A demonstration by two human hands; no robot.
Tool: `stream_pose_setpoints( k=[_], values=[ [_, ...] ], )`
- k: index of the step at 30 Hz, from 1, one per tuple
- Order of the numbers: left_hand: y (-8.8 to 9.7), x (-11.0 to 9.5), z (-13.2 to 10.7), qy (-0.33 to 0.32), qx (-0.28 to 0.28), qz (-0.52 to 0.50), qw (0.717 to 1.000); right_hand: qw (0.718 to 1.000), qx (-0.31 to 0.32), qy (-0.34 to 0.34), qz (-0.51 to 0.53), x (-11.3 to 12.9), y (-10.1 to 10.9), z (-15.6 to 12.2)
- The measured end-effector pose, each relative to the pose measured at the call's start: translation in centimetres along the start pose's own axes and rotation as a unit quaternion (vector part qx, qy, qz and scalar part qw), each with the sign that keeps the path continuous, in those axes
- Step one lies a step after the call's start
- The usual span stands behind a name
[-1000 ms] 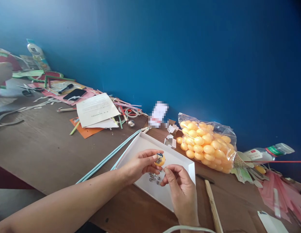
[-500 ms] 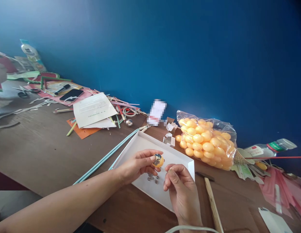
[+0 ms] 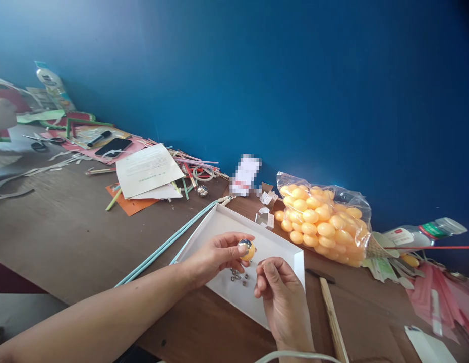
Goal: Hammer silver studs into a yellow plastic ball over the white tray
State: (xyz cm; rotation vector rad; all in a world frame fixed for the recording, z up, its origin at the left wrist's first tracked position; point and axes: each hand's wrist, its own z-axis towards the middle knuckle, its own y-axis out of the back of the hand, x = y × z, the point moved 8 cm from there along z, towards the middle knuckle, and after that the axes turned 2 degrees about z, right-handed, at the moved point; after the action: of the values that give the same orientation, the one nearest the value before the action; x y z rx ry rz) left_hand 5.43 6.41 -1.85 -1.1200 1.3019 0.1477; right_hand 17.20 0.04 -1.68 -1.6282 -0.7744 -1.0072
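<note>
Above a shallow white tray [image 3: 229, 217], my left hand [image 3: 219, 254] grips a small ball [image 3: 247, 250] between thumb and fingers. The ball is shiny silver on top and yellow-orange below. To the right of it, my right hand [image 3: 282, 295] is closed in a pinch, thumb against forefinger; what sits between the tips is too small or hidden to make out. The two hands are close but apart. Below them, several small metal pieces [image 3: 236, 276] lie loose in the tray.
A clear bag of yellow-orange balls [image 3: 325, 222] leans at the wall. A wooden-handled tool [image 3: 331, 312] lies right of the tray, light-blue cords [image 3: 166, 242] left of it. Papers [image 3: 149, 171], scissors [image 3: 41, 141], a phone [image 3: 113, 147] and a silver ball [image 3: 202, 190] are farther left.
Both hands stay almost in place. The ball in my left hand is turned slightly, and the view has shifted a little.
</note>
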Motion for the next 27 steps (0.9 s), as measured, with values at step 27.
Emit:
stream_pose_setpoints(
  k=[27],
  values=[
    [0.0,0.4,-0.1,0.005,0.009,0.087,0.996,0.998,-0.005,-0.055,0.025,-0.6,-0.4,0.0]
  ],
)
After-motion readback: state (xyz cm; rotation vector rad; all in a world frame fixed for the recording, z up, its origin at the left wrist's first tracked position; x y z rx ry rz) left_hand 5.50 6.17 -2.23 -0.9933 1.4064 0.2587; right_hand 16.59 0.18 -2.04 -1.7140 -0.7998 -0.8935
